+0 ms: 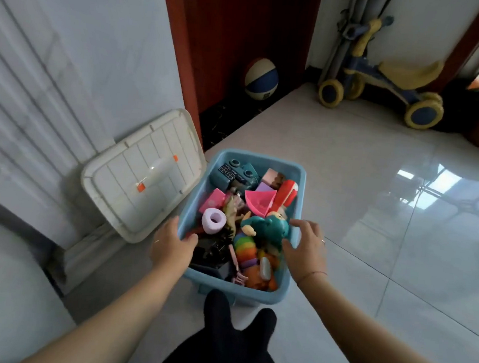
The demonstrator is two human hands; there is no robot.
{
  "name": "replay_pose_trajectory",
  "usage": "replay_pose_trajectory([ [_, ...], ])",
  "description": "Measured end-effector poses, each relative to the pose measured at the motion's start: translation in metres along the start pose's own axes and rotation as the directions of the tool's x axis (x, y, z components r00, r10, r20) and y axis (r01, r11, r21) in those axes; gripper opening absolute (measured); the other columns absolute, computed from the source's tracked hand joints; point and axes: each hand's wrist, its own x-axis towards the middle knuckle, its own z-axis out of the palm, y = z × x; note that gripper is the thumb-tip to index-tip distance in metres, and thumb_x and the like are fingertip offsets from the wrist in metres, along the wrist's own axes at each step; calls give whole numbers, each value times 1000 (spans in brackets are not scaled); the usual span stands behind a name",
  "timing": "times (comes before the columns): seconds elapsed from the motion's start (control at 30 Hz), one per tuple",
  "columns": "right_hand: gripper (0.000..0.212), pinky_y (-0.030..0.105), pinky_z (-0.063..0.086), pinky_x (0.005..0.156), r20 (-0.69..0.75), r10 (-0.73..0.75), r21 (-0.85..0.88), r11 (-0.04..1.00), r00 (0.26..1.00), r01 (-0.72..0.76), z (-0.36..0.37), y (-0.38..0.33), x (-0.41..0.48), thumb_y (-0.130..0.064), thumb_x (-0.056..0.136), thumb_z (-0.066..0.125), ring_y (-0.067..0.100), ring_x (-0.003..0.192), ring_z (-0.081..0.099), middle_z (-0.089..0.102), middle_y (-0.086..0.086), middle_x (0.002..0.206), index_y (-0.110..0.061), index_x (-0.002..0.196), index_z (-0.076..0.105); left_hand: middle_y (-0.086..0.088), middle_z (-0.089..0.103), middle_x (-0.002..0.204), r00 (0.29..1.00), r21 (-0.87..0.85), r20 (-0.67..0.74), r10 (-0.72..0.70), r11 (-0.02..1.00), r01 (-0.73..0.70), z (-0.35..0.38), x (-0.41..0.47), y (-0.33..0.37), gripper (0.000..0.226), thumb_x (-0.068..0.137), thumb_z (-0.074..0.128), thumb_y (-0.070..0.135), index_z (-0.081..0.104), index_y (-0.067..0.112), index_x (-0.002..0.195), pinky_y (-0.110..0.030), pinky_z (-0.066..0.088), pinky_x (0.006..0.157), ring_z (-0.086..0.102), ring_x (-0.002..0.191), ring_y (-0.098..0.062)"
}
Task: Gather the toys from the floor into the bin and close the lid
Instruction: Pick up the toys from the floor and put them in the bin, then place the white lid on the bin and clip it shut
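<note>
A light blue plastic bin point(300, 186) stands on the tiled floor just ahead of my feet, filled with several toys: a teal plush figure point(269, 227), a rainbow caterpillar point(245, 247), a lilac ring point(214, 221) and a pink scoop point(259, 202). My left hand point(172, 245) grips the bin's left rim, thumb inside. My right hand point(307, 251) hovers at the right rim with fingers spread, next to the teal plush. The white lid point(143, 173) leans against the wall left of the bin.
A red-brown door frame point(236, 42) rises behind the bin, with a ball point(261, 79) at its foot. A yellow and blue ride-on trike point(386, 78) is parked at the back right. Glossy floor tiles point(402, 224) spread out to the right.
</note>
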Motion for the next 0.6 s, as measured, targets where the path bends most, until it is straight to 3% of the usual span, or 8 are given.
replay_pose_trajectory([
  [0.1, 59, 42, 44, 100, 81, 224, 56, 972, 971, -229, 7, 21, -3, -30, 85, 63, 26, 116, 52, 49, 7, 131, -16, 137, 39, -17, 54, 132, 991, -118, 107, -78, 989, 91, 11, 20, -20, 76, 66, 52, 55, 44, 16, 130, -53, 43, 100, 53, 117, -38],
  [0.2, 56, 33, 50, 82, 188, 294, 105, 943, 937, -316, 13, 30, -1, -32, 88, 59, 22, 96, 60, 59, 3, 106, -15, 137, 38, -9, 40, 146, 989, -219, 123, -86, 969, 111, 2, 8, -2, 62, 88, 53, 29, 33, 14, 144, -40, 35, 108, 45, 127, -29],
  [0.33, 38, 20, 44, 55, 185, 292, 134, 938, 938, -318, 8, 33, 7, -22, 88, 57, 17, 74, 59, 62, 2, 91, -14, 125, 54, -7, 40, 147, 988, -371, 116, -97, 919, 134, 8, 13, -2, 52, 92, 48, 7, 37, 11, 143, -29, 31, 104, 43, 130, -24],
  [0.53, 31, 24, 41, 53, 56, 389, 131, 910, 919, -393, -25, 62, 13, -15, 85, 54, 23, 70, 57, 65, 8, 87, -12, 114, 62, -7, 43, 145, 968, -420, 252, 4, 901, 106, 37, 3, 22, 48, 93, 48, 5, 41, 6, 140, -22, 29, 99, 41, 133, -21],
  [0.6, 32, 26, 41, 60, -2, 422, 115, 901, 907, -419, -39, 78, 14, -16, 85, 53, 24, 74, 57, 66, 10, 91, -12, 116, 61, -7, 50, 139, 945, -421, 323, 51, 902, 95, 43, -2, 35, 43, 93, 50, 8, 46, 4, 136, -23, 32, 102, 47, 128, -21],
])
